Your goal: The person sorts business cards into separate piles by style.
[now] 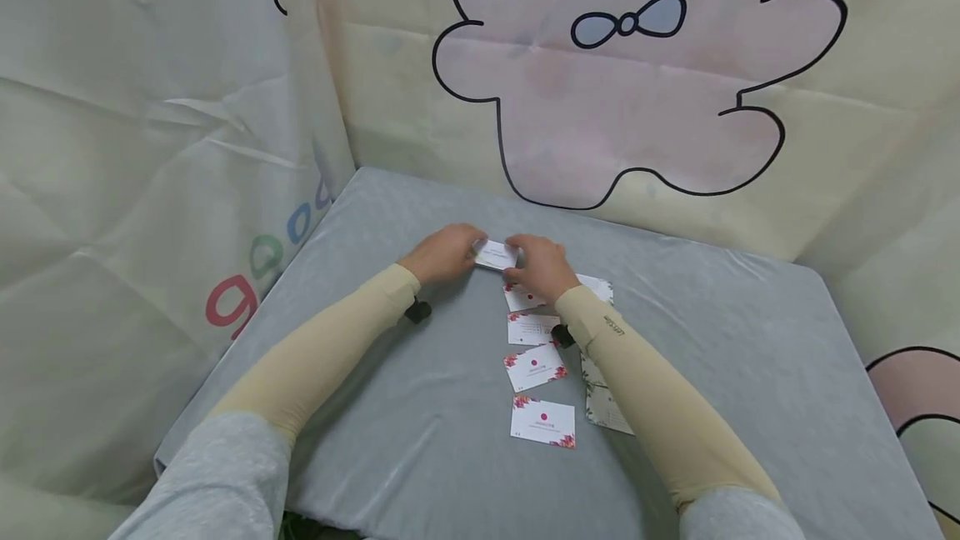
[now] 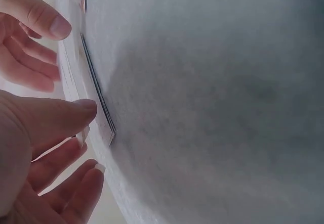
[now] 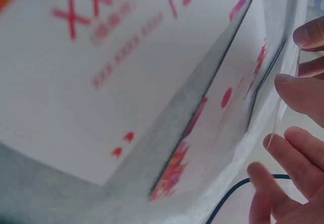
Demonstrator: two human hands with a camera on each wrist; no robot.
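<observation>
At the far side of the table, my left hand (image 1: 447,252) and my right hand (image 1: 542,267) pinch a small white card (image 1: 496,255) by its opposite ends. Close up, the left thumb (image 2: 76,117) lies over the card's near end in the left wrist view. In the right wrist view the right thumb (image 3: 298,93) and fingers grip the card's thin edge. More cards (image 2: 105,115) lie on the cloth just below the held one. Whether the hands hold one card or a thin stack cannot be told.
A column of white cards with red-orange flower corners, including a front card (image 1: 543,422), runs toward me. Beside it, green-leaf cards (image 1: 606,408) lie partly under my right forearm. Grey cloth covers the table (image 1: 420,457); a printed curtain (image 1: 637,123) hangs behind.
</observation>
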